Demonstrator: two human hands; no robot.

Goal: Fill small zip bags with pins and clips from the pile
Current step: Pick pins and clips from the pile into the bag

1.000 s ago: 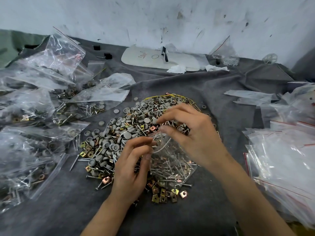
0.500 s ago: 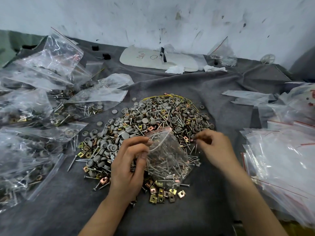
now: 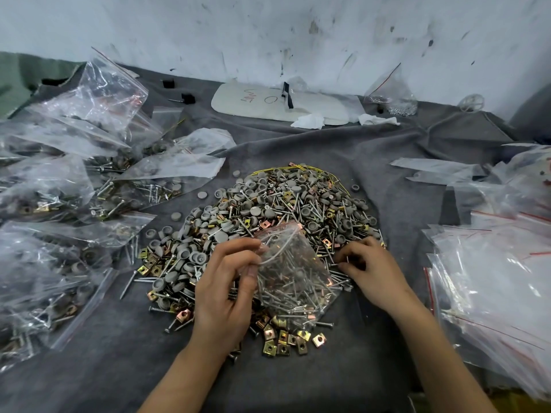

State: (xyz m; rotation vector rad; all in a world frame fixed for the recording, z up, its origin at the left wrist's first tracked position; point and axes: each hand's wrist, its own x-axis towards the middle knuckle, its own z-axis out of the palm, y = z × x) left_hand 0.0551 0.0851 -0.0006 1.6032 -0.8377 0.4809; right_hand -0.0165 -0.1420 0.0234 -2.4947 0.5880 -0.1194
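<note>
**A:** From the head view, which step is the person at?

**B:** Mid-fill, by the look of it. The left hand (image 3: pixel 222 293) pinches the lip of a small zip bag (image 3: pixel 293 275) between thumb and fingers, with the mouth lifted and gaping toward the pile (image 3: pixel 283 210). The bag lies slanted on the near edge of that pile. It already holds a good many pins and a few copper-coloured clips.

**A:** And the other hand?

**B:** The right hand (image 3: pixel 372 272) sits just right of the bag, its fingers curled down onto the loose pins (image 3: pixel 340 275) at the pile's edge. Whether they have closed on any cannot be told, because the fingertips hide it.

**A:** So a pick is under way?

**B:** That is the likely reading: it is gathering another pinch for the bag.

**A:** What does the next move call for?

**B:** The hand has to lift the pinch clear and carry it the short way left. The pins should go in point-first through the mouth while the left hand holds the lip apart. The film is thin and the pins are sharp, so a crooked entry could snag or pierce it.

**A:** What else is on the worktop (image 3: pixel 298 383)?

**B:** Square brass clips (image 3: pixel 286 342) lie in a loose row at the pile's near edge, just below the bag. Filled bags (image 3: pixel 59 189) are heaped at the left. A stack of empty bags (image 3: pixel 492 278) lies at the right, well apart from the pile.
</note>
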